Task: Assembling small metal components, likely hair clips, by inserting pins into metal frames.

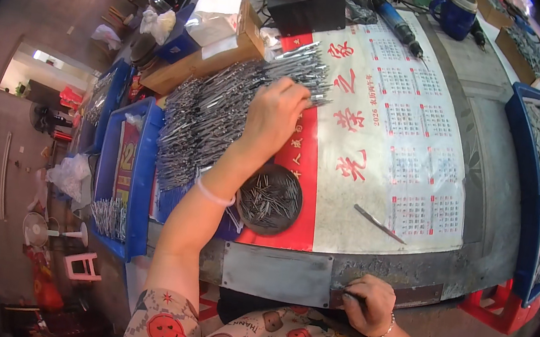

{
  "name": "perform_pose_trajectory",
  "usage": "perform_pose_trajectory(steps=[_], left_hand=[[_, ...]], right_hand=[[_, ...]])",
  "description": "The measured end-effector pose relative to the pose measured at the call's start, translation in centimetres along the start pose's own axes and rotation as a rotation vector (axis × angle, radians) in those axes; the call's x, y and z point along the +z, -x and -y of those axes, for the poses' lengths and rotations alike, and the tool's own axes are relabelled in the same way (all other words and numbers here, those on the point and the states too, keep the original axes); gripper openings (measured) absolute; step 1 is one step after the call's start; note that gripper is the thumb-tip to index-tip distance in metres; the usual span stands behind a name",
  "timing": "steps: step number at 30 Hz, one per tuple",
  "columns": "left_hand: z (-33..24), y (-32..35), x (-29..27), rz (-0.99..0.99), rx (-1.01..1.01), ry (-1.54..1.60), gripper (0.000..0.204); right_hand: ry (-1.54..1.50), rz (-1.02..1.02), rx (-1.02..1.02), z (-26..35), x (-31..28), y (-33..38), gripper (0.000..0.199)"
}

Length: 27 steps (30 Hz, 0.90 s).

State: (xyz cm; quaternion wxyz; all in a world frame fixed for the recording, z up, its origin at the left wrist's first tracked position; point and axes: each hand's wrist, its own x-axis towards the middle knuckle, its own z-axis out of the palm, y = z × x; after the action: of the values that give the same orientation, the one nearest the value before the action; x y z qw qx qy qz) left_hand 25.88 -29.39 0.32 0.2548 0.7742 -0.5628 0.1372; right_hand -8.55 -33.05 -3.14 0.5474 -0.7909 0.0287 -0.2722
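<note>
I'm watching slim metal rods (pixel 209 110) lying densely over the calendar poster's (pixel 345 211) left side, apparently well along; loose pieces (pixel 272 194) are remaining in the round bowl (pixel 288 222). The left hand (pixel 278 112) is curling at the rods' edge, the right hand (pixel 369 305) by the bench edge; I can't tell whether either is gripping anything.

Many slim, silvery metal pieces (pixel 205 117) are laid closely together on the table (pixel 493 216), piled thickly and mostly pointed slantwise.

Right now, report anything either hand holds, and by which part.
The left hand is at the metal rods; whether it grips one cannot be told. Nothing shows in the curled right hand.
</note>
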Motion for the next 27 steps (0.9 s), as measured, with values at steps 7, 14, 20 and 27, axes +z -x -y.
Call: perform_pose_trajectory(steps=[7,14,20,27], left_hand=[[3.4,0.2,1.1,-0.014,0.031,0.026,0.014],[1.0,7.5,-8.9,0.021,-0.192,0.149,0.014],[1.2,20.5,-16.4,0.135,-0.564,0.185,0.011],[2.4,26.6,-14.0,0.147,-0.675,0.127,0.018]], right_hand=[[0.032,-0.036,0.046,0.2,0.7,0.1,0.014],[0.138,-0.087,0.074,0.2,1.1,0.4,0.009],[0.126,-0.109,0.132,0.0,1.9,0.7,0.009],[0.163,-0.111,0.31,0.7,2.6,1.4,0.007]])
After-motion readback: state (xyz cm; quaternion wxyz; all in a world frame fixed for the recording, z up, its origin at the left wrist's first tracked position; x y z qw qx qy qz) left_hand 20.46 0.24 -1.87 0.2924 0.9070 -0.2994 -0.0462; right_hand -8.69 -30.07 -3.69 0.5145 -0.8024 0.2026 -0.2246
